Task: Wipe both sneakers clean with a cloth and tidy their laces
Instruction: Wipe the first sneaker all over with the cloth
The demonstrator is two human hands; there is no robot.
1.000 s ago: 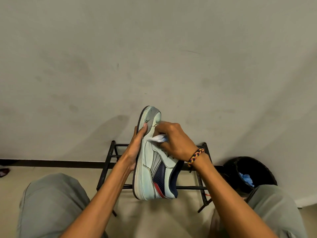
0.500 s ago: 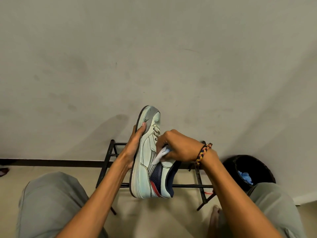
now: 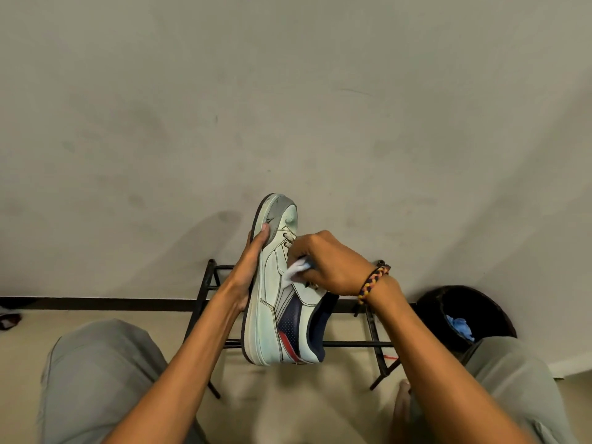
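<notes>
**Desk:** What was nearest the lens?

**Photographer:** Two knees in grey fabric trousers [image 3: 96, 376], with both bare forearms reaching forward between them. The left hand [image 3: 248, 270] cupped the dark sole of a pale mint-and-white leather sneaker with a navy mesh panel and red stripe [image 3: 278, 302], its thumb curled onto the grey toe cap.

**Desk:** Which way did the shoe point?

**Photographer:** Its long axis ran away from the wearer and upward, toe high toward the wall, heel low and nearest the camera, sole facing left. It was held in the air in front of the knees, above the floor.

**Desk:** And the other hand?

**Photographer:** The right hand [image 3: 330, 267], a braided red, yellow and black bracelet [image 3: 373, 280] at its wrist, had its fingers curled round a small crumpled white cloth [image 3: 296, 272], pressed to the shoe's side beside the white laces [image 3: 288, 240].

**Desk:** Behind that?

**Photographer:** A low black metal rack [image 3: 205, 293] stood against the plain grey wall [image 3: 288, 107]. To the right sat a round dark bin [image 3: 464, 315] with blue scraps inside.
</notes>
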